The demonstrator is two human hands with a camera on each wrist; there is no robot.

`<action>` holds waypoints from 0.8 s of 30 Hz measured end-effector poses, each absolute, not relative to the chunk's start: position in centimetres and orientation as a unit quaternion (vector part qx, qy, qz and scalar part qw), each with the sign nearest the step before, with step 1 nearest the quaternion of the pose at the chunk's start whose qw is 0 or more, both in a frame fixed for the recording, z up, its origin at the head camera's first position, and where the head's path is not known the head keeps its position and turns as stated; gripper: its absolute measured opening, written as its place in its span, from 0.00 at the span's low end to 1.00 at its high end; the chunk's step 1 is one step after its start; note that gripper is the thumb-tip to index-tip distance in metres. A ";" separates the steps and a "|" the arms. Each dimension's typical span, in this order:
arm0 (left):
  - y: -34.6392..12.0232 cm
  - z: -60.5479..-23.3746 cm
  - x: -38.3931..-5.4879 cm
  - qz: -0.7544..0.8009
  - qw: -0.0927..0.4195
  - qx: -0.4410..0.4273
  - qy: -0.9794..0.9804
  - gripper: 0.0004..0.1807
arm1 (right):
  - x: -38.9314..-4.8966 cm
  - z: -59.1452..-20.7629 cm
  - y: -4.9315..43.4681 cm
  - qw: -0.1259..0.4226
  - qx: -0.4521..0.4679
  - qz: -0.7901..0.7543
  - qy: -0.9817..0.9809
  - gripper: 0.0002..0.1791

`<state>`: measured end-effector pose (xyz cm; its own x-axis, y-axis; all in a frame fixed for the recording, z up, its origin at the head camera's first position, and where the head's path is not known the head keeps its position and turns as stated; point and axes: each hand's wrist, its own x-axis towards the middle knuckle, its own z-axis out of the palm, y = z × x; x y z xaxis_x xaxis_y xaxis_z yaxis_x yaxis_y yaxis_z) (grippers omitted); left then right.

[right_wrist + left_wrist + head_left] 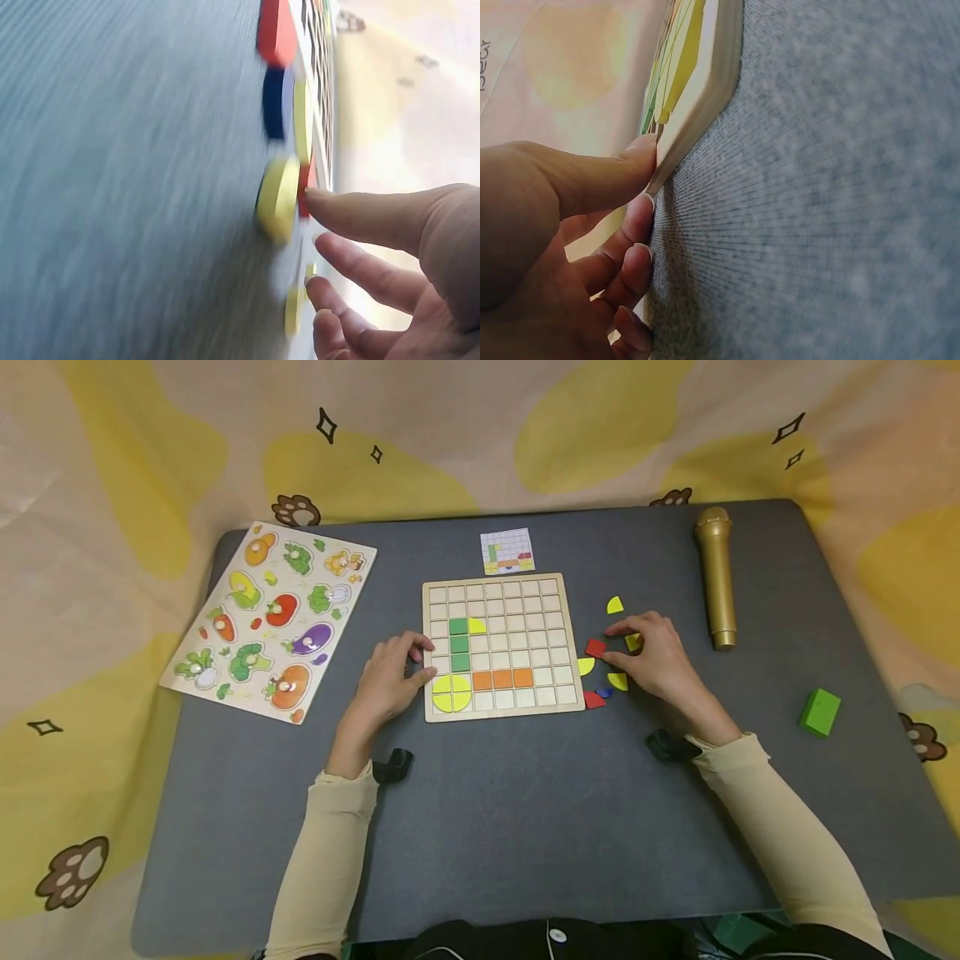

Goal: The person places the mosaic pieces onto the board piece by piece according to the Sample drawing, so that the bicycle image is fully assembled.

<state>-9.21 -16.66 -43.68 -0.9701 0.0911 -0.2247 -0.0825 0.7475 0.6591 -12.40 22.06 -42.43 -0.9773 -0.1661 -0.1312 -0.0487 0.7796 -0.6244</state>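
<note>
A wooden grid board (504, 716) lies on the table, holding green and orange squares, a yellow circle made of quarter pieces and another yellow quarter piece. My left hand (390, 681) touches the board's left edge with thumb and fingertips; the left wrist view shows the thumb at its rim (697, 101). To the board's right, my right hand (656, 656) is spread over loose pieces, thumb and index finger apart on either side of a red piece (596, 648). Whether the thumb touches that piece, I cannot tell. Several yellow quarter pieces (615, 605), a blue piece (604, 692) and another red piece (594, 700) lie around.
A small pattern card (507, 552) lies behind the board. To the left is a vegetable picture board (270, 622). A gold microphone (717, 581) and a green block (820, 712) are on the right. Patterned cloth (450, 435) hangs beyond the grey table (525, 827).
</note>
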 end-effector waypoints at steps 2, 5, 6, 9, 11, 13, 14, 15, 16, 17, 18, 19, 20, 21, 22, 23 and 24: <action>-16.6 -43.6 -9.2 0.354 0.123 0.002 0.927 0.18 | -12.3 -42.4 22.9 0.083 -0.044 -0.325 0.941 0.20; -16.6 -43.5 -9.2 0.355 0.123 0.002 0.927 0.18 | -12.1 -42.6 24.0 0.073 -0.031 -0.323 0.943 0.18; -16.6 -43.5 -9.2 0.355 0.123 0.002 0.927 0.18 | -12.1 -42.6 24.4 0.070 -0.028 -0.324 0.943 0.18; -16.6 -43.5 -9.2 0.356 0.122 0.002 0.927 0.18 | -12.0 -42.8 25.0 0.061 -0.027 -0.324 0.944 0.16; -16.7 -43.5 -9.2 0.356 0.122 0.003 0.927 0.18 | -12.0 -42.8 25.1 0.061 -0.027 -0.325 0.943 0.15; -16.7 -43.5 -9.2 0.355 0.122 0.003 0.927 0.18 | -12.1 -42.9 25.0 0.064 -0.029 -0.328 0.942 0.14; -16.7 -43.5 -9.2 0.355 0.121 0.003 0.927 0.18 | -12.1 -42.9 24.9 0.065 -0.030 -0.329 0.941 0.14; -16.7 -43.5 -9.2 0.355 0.121 0.003 0.927 0.18 | -12.2 -42.9 24.7 0.064 -0.032 -0.333 0.940 0.13; -16.7 -43.5 -9.2 0.355 0.121 0.003 0.927 0.18 | -12.2 -42.9 24.5 0.061 -0.037 -0.337 0.939 0.12; -16.7 -43.6 -9.2 0.355 0.121 0.003 0.927 0.18 | -12.3 -42.9 24.2 0.056 -0.042 -0.342 0.937 0.10; -16.7 -43.6 -9.2 0.355 0.122 0.002 0.927 0.18 | -12.3 -42.9 23.9 0.048 -0.048 -0.347 0.936 0.09; -16.7 -43.6 -9.2 0.355 0.122 0.002 0.927 0.18 | -12.3 -42.9 23.6 0.037 -0.054 -0.352 0.934 0.08; -16.8 -43.7 -9.2 0.354 0.122 0.002 0.927 0.18 | -12.4 -42.9 23.2 0.026 -0.060 -0.359 0.931 0.07; -16.8 -43.7 -9.2 0.353 0.122 0.002 0.927 0.18 | -12.4 -42.9 22.8 0.015 -0.065 -0.364 0.929 0.07; -16.8 -43.7 -9.3 0.353 0.122 0.002 0.928 0.18 | -12.4 -42.8 22.4 0.005 -0.070 -0.371 0.926 0.06; -16.8 -43.8 -9.3 0.353 0.122 0.001 0.928 0.18 | -12.3 -42.7 22.0 -0.002 -0.075 -0.377 0.923 0.06; -16.8 -43.8 -9.3 0.352 0.122 0.002 0.928 0.18 | -12.3 -42.6 21.7 -0.006 -0.080 -0.383 0.920 0.06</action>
